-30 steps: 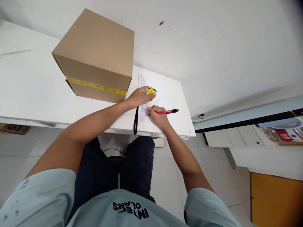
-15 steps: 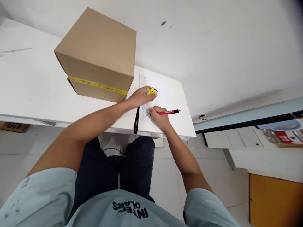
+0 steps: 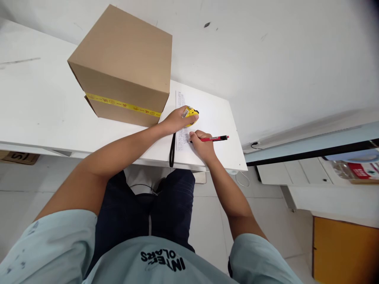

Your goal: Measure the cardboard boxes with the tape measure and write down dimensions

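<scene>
My left hand [image 3: 177, 119] is closed around a yellow tape measure [image 3: 192, 115], holding it over a sheet of paper [image 3: 181, 145]. From under that hand a black wrist strap [image 3: 172, 152] hangs toward the table's front edge. A red and black pen [image 3: 215, 138] is gripped in my right hand [image 3: 203, 146], its tip at the paper beside lines of small handwriting. Part of the writing is hidden beneath my left hand.
A large cardboard box [image 3: 124, 51] with yellow printed tape stands on the white table [image 3: 38, 102], left of the paper. Behind the table rises a white wall [image 3: 266, 59]. To the right are a black-edged panel [image 3: 310, 152] and a plugged-in cable [image 3: 255, 145].
The whole view has shifted slightly. Both hands keep their grip on the tape measure and the pen, with little visible movement over the paper.
</scene>
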